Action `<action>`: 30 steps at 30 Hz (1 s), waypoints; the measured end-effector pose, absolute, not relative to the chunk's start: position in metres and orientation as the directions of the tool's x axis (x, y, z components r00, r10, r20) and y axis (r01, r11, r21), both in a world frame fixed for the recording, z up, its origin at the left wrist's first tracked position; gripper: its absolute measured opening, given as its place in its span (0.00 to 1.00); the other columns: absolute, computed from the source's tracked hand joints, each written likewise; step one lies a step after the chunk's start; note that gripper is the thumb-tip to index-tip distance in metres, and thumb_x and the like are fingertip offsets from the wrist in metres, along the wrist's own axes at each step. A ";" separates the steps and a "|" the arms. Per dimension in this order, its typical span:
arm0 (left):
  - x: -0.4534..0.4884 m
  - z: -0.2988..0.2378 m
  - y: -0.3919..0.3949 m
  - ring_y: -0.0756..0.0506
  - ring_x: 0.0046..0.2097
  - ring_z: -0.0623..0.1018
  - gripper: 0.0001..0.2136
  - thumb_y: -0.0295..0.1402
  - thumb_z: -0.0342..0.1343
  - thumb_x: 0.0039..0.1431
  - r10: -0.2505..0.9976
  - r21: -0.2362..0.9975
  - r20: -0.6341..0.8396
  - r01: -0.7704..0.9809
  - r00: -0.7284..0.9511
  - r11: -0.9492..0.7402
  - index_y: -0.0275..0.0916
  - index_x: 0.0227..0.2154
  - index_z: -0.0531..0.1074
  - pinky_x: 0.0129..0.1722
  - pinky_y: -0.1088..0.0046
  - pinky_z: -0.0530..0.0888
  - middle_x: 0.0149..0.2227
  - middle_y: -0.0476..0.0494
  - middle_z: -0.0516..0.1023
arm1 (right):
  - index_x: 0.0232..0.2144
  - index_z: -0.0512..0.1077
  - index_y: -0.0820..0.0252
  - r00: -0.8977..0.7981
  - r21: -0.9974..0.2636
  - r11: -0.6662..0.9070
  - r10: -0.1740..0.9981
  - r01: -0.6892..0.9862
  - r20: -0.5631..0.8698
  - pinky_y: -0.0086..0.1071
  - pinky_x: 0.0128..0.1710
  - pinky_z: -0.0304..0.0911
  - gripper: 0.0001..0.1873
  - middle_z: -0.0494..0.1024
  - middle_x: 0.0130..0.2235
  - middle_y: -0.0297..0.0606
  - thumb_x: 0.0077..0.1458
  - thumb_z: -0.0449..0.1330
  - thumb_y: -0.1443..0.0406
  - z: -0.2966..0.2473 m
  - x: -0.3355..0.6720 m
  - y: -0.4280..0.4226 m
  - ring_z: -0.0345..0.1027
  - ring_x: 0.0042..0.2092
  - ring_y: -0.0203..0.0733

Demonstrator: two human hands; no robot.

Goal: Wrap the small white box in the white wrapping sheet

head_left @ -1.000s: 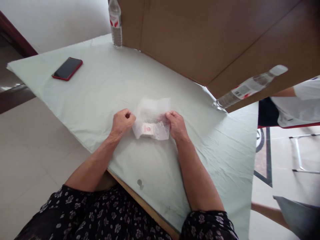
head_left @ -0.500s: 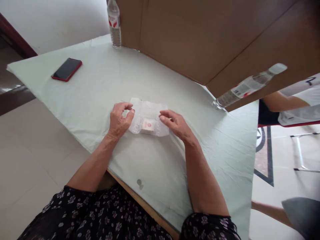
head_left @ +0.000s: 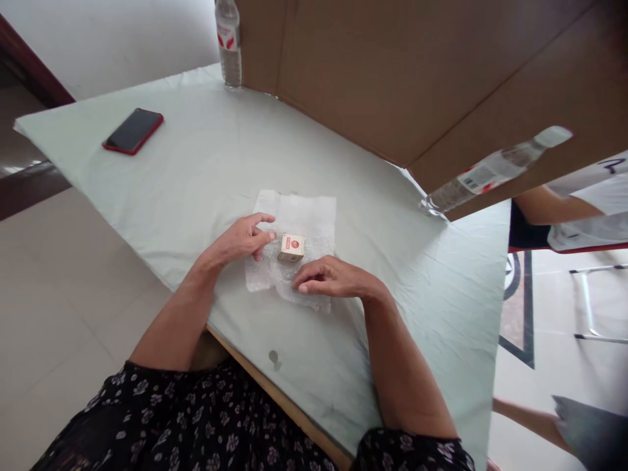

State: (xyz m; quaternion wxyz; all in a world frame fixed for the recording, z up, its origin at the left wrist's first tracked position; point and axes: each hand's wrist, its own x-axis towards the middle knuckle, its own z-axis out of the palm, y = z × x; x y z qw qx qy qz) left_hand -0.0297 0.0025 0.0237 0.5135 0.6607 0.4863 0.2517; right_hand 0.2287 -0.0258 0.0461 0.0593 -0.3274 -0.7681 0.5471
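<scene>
A small cream box (head_left: 291,246) with a red mark on top rests uncovered on a spread sheet of bubble wrap (head_left: 307,212). Just left of the box is my left hand (head_left: 244,238), fingers apart and holding nothing, over the wrap's left side. My right hand (head_left: 330,277) lies low over the near right part of the wrap, its fingers bent but loosely apart, with nothing seen in them. The wrap's near edge is crumpled and partly hidden under the right hand.
A phone in a red case (head_left: 133,131) lies at the far left of the cloth-covered table (head_left: 196,157). One water bottle (head_left: 228,49) stands by a brown cardboard panel (head_left: 353,72); another bottle (head_left: 490,173) is at the right. Another person's arm (head_left: 557,206) shows beyond.
The bubble wrap's near flap, earlier over the box, now lies folded out toward me. The box is exposed. My right hand moved nearer and left; my left hand's fingers extended toward the box.
</scene>
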 end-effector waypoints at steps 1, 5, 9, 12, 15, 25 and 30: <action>-0.029 0.022 0.003 0.46 0.24 0.74 0.27 0.41 0.56 0.58 0.905 0.906 -0.153 0.423 0.396 -0.032 0.35 0.59 0.67 0.29 0.68 0.71 0.19 0.55 0.70 | 0.36 0.83 0.55 -0.767 -0.871 0.181 0.576 0.457 -0.283 0.28 0.29 0.63 0.14 0.82 0.30 0.31 0.57 0.63 0.54 0.044 0.229 -0.027 0.70 0.30 0.36; -0.028 0.016 0.004 0.42 0.41 0.78 0.28 0.37 0.58 0.52 0.904 0.797 0.022 0.539 0.428 -0.274 0.38 0.57 0.70 0.44 0.63 0.75 0.37 0.44 0.79 | 0.31 0.81 0.56 -0.563 -0.854 0.164 0.809 0.493 -0.170 0.29 0.29 0.60 0.14 0.78 0.26 0.32 0.59 0.61 0.54 0.040 0.230 -0.028 0.66 0.28 0.35; -0.029 0.010 0.004 0.33 0.67 0.64 0.37 0.42 0.63 0.50 0.828 0.676 0.092 0.576 0.552 -0.459 0.42 0.64 0.63 0.66 0.52 0.63 0.64 0.36 0.68 | 0.44 0.78 0.55 -0.259 -0.791 0.251 0.958 0.558 0.122 0.37 0.40 0.67 0.17 0.81 0.42 0.40 0.55 0.65 0.54 0.030 0.222 -0.025 0.73 0.41 0.44; -0.029 0.004 0.003 0.30 0.73 0.52 0.47 0.46 0.66 0.48 0.801 0.618 0.006 0.627 0.599 -0.473 0.44 0.69 0.53 0.69 0.48 0.54 0.71 0.35 0.58 | 0.57 0.71 0.52 -0.348 -0.736 0.329 0.928 0.591 0.136 0.46 0.54 0.66 0.31 0.76 0.58 0.45 0.50 0.68 0.55 0.018 0.208 -0.024 0.71 0.55 0.53; -0.028 -0.002 0.003 0.29 0.74 0.48 0.51 0.46 0.67 0.48 0.790 0.584 -0.050 0.660 0.611 -0.473 0.45 0.71 0.47 0.70 0.47 0.50 0.73 0.33 0.53 | 0.55 0.72 0.53 -0.368 -0.702 0.328 0.924 0.632 0.100 0.50 0.59 0.62 0.26 0.78 0.55 0.44 0.53 0.65 0.58 0.016 0.208 -0.019 0.71 0.56 0.54; -0.027 0.002 0.003 0.30 0.75 0.45 0.51 0.46 0.67 0.49 0.788 0.548 -0.106 0.697 0.606 -0.462 0.41 0.71 0.47 0.71 0.49 0.46 0.73 0.32 0.52 | 0.49 0.75 0.55 -0.101 -0.511 0.049 0.992 0.858 -0.074 0.52 0.48 0.69 0.26 0.82 0.46 0.44 0.48 0.66 0.54 0.036 0.344 -0.008 0.75 0.45 0.55; -0.028 -0.001 0.003 0.30 0.75 0.45 0.50 0.46 0.65 0.51 0.771 0.550 -0.069 0.669 0.633 -0.500 0.43 0.72 0.45 0.71 0.48 0.45 0.74 0.34 0.51 | 0.58 0.72 0.53 -0.066 -0.453 0.120 0.989 0.883 0.133 0.56 0.58 0.65 0.30 0.75 0.59 0.49 0.56 0.63 0.50 0.051 0.334 -0.023 0.69 0.60 0.60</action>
